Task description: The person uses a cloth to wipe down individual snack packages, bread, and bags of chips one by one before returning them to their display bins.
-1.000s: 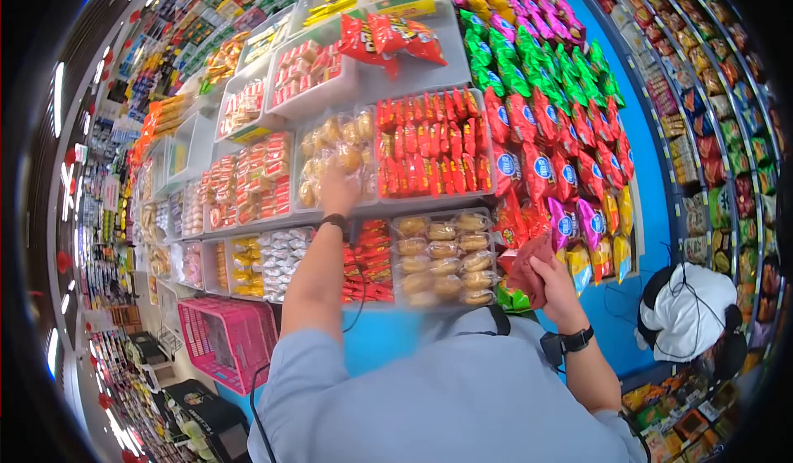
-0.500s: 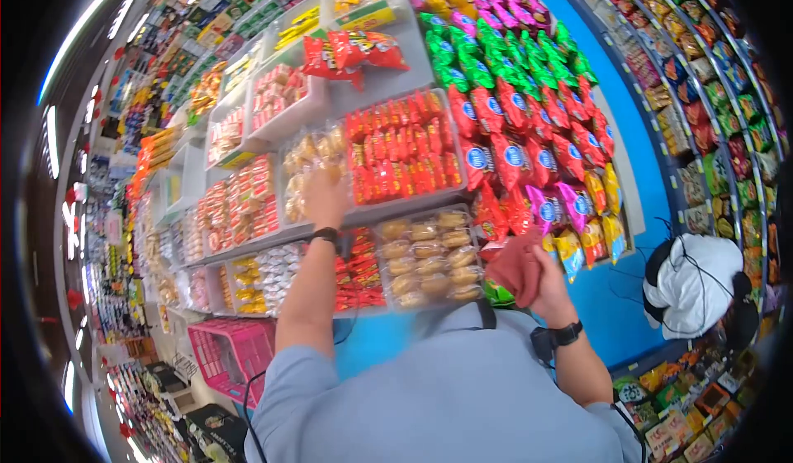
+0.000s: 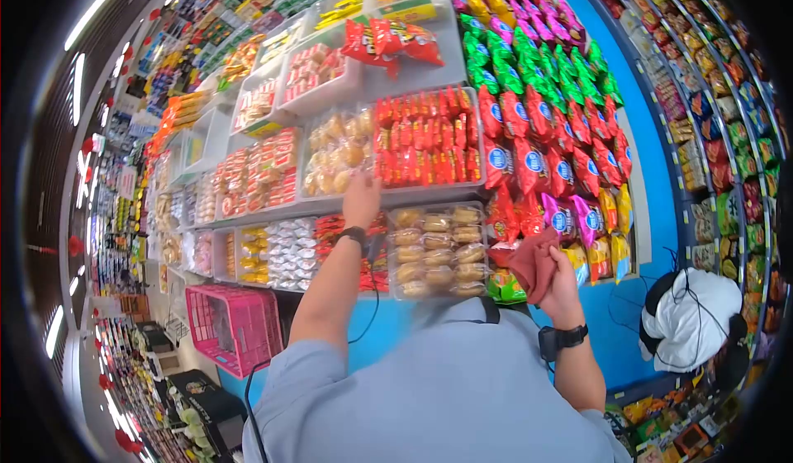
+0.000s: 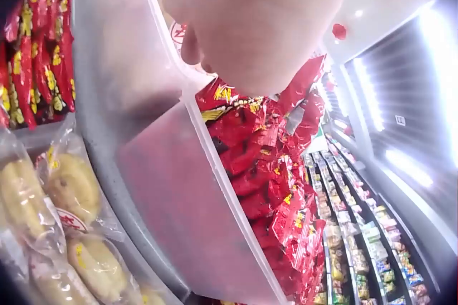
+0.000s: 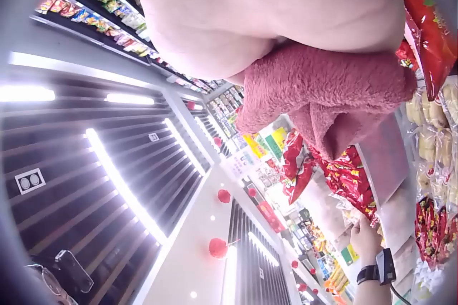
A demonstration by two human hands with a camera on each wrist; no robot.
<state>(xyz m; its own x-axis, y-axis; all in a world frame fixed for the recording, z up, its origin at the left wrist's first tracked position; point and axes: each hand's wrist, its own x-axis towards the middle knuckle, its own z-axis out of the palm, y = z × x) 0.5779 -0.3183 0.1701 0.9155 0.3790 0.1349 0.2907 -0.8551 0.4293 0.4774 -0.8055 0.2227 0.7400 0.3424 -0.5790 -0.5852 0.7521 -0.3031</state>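
In the head view my left hand (image 3: pixel 361 201) is at the front edge between the bin of wrapped round pastries (image 3: pixel 334 153) and the bin of red packets (image 3: pixel 425 137), fingers extended and holding nothing visible. The left wrist view shows the hand (image 4: pixel 265 12) over the bins, its fingertips mostly hidden, with red packets (image 4: pixel 272 198) behind a translucent bin wall (image 4: pixel 197 212). My right hand (image 3: pixel 563 294) grips a folded dark red cloth (image 3: pixel 535 266) in front of the snack bags; the right wrist view shows this cloth (image 5: pixel 322 90) bunched under the palm.
A tray of wrapped buns (image 3: pixel 438 252) stands nearest my body. Bagged snacks (image 3: pixel 537 124) fill the right side. A pink basket (image 3: pixel 234 327) is at lower left, a white panda-like item (image 3: pixel 692 318) at lower right, and stocked shelves (image 3: pixel 702 124) beyond.
My left hand has moved from over the pastries back towards me, to the bin's front edge near the red packets. My right hand still grips the cloth, whose folds have shifted.
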